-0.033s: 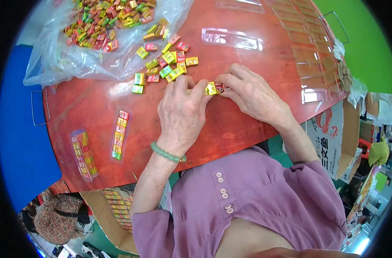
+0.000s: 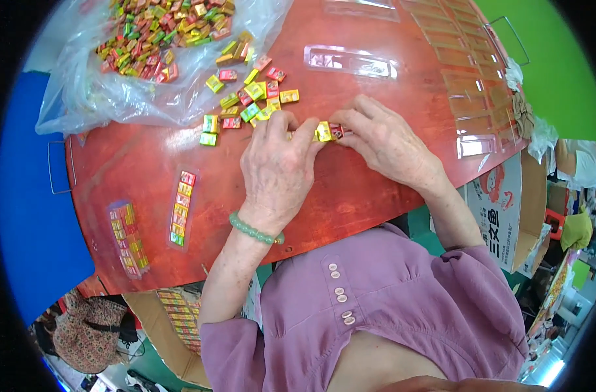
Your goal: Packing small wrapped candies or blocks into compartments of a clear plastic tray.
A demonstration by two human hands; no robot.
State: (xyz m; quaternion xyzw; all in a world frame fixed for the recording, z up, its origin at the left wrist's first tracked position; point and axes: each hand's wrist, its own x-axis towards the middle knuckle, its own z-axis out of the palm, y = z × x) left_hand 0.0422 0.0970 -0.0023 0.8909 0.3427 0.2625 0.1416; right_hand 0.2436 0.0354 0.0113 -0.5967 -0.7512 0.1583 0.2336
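Head view, surface: red round table [image 2: 350, 196], glossy, reflecting light along the far edge.
Left hand [image 2: 278, 170]: palm down on the table, fingertips closed on a row of small wrapped candies [image 2: 325, 131]; green bead bracelet [image 2: 255, 230] at the wrist.
Right hand [image 2: 386, 140]: palm down, fingers pinching the other end of the same row; both hands touching at the candies.
Loose candies [image 2: 249, 98]: scattered just beyond the left hand, yellow, green, red and pink wrappers.
Plastic bag [image 2: 148, 59]: clear, lying open at the far left of the table, full of the same candies.
Filled strips [image 2: 182, 209]: two clear narrow trays packed with candies, near the left edge, well apart from the hands.
Empty trays [image 2: 350, 62]: clear, beyond the right hand, more stacked along the right rim.
Room: blue surface [image 2: 30, 215] left, green surface [image 2: 546, 72] far right, cardboard box [image 2: 513, 209] beside the table, patterned bag [image 2: 82, 333] on the floor.
Clothing: purple buttoned shirt [image 2: 389, 313].
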